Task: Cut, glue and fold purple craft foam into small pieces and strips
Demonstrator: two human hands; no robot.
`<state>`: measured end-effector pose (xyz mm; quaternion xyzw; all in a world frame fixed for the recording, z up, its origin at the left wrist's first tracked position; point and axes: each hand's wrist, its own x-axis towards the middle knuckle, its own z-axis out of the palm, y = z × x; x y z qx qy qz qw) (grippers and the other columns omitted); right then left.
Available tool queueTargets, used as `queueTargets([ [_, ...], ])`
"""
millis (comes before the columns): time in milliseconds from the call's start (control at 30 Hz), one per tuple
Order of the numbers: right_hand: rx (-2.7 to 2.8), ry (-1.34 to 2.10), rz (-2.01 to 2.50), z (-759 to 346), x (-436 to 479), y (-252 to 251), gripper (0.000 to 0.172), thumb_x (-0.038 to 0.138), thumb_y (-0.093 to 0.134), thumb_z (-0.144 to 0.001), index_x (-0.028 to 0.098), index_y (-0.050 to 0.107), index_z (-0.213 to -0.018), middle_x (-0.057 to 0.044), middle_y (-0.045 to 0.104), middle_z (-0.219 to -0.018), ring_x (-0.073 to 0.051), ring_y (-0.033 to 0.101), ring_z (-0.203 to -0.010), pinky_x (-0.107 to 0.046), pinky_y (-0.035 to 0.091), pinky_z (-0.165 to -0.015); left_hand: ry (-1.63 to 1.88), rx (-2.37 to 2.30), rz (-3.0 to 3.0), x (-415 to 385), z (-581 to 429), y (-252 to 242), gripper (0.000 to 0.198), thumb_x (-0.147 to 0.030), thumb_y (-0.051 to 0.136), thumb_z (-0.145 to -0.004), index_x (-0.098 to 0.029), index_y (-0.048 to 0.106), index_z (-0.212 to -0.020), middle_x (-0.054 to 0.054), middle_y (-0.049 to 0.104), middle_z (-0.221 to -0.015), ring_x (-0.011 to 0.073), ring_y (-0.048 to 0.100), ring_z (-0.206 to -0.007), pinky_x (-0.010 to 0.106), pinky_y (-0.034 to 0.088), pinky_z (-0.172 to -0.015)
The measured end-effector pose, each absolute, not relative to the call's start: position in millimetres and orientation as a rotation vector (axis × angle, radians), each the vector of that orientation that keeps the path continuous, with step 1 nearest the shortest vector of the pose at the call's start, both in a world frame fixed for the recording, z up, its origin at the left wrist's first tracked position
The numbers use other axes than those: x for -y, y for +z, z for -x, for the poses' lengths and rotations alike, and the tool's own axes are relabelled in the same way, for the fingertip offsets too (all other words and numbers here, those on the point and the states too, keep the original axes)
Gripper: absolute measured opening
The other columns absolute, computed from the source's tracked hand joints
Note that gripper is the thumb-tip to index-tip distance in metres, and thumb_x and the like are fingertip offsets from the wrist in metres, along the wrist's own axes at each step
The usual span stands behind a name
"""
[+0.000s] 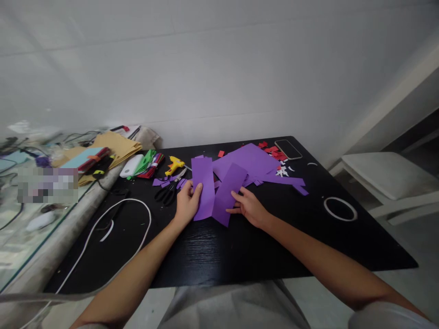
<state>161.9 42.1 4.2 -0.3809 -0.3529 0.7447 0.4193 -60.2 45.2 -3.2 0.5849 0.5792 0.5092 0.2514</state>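
Two purple paper strips lie side by side on the black table (212, 256). My left hand (187, 203) grips the left purple strip (203, 187) at its left edge, thumb on top. My right hand (249, 208) pinches the right purple strip (228, 192) at its right edge. Behind them lies a larger purple sheet (248, 160) with purple offcuts around it. Black scissors (167, 193) rest just left of my left hand.
A yellow glue gun (174, 164), a white device (131, 165) and stacked coloured sheets (151, 163) sit at the back left. Red scraps (274, 151) and a phone (288, 149) lie at the back right. A white ring (340, 208) is on the right, a white cable (113, 228) on the left.
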Motion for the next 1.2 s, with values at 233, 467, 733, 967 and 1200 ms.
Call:
queueTargets([
  [233, 0.876, 1.847, 0.956, -161.6, -42.3, 5.4, 0.018, 0.026, 0.063, -0.093, 0.024, 0.057, -0.111, -0.001, 0.068, -0.094, -0.014, 0.07, -0.068, -0.039, 0.068, -0.071, 1.41, -1.524, -1.591, -45.7, 59.6, -5.4, 0.035, -0.049, 0.059, -0.09, -0.021, 0.045, -0.075, -0.005, 0.038, -0.063, 0.012, 0.037, -0.057, 0.024, 0.031, -0.055],
  [467, 0.871, 1.831, 0.941, -159.3, -41.4, 0.7, 0.018, 0.029, 0.062, -0.095, 0.027, 0.055, -0.112, 0.0, 0.067, -0.093, -0.013, 0.068, -0.064, -0.045, 0.067, -0.074, 1.31, -1.602, -1.632, -45.0, 63.1, -9.6, 0.028, -0.048, 0.05, -0.097, -0.021, 0.057, -0.1, -0.005, 0.05, -0.061, 0.013, 0.045, -0.051, 0.024, 0.034, -0.051],
  [733, 0.869, 1.807, 0.953, -158.3, -40.1, 2.3, 0.015, 0.028, 0.06, -0.096, 0.026, 0.055, -0.11, -0.001, 0.067, -0.096, -0.013, 0.068, -0.066, -0.048, 0.066, -0.078, 1.303, -1.603, -1.668, -45.7, 64.2, -9.8, 0.027, -0.047, 0.05, -0.097, -0.021, 0.057, -0.097, -0.006, 0.049, -0.057, 0.0119, 0.044, -0.047, 0.023, 0.031, -0.048],
  [967, 0.865, 1.815, 0.971, -158.1, -40.2, 2.4, 0.014, 0.026, 0.055, -0.098, 0.025, 0.054, -0.112, -0.002, 0.069, -0.102, -0.016, 0.073, -0.071, -0.047, 0.066, -0.078, 1.319, -1.609, -1.696, -44.9, 62.8, -6.0, 0.026, -0.046, 0.05, -0.097, -0.021, 0.057, -0.096, -0.006, 0.048, -0.056, 0.012, 0.044, -0.048, 0.023, 0.032, -0.049],
  [1200, 0.872, 1.816, 0.973, -158.8, -41.6, -0.4, 0.017, 0.027, 0.056, -0.097, 0.025, 0.055, -0.114, -0.003, 0.07, -0.103, -0.016, 0.074, -0.073, -0.045, 0.066, -0.078, 1.327, -1.595, -1.699, -44.8, 62.9, -6.5, 0.026, -0.046, 0.05, -0.098, -0.021, 0.057, -0.096, -0.005, 0.05, -0.057, 0.012, 0.043, -0.048, 0.023, 0.031, -0.049],
])
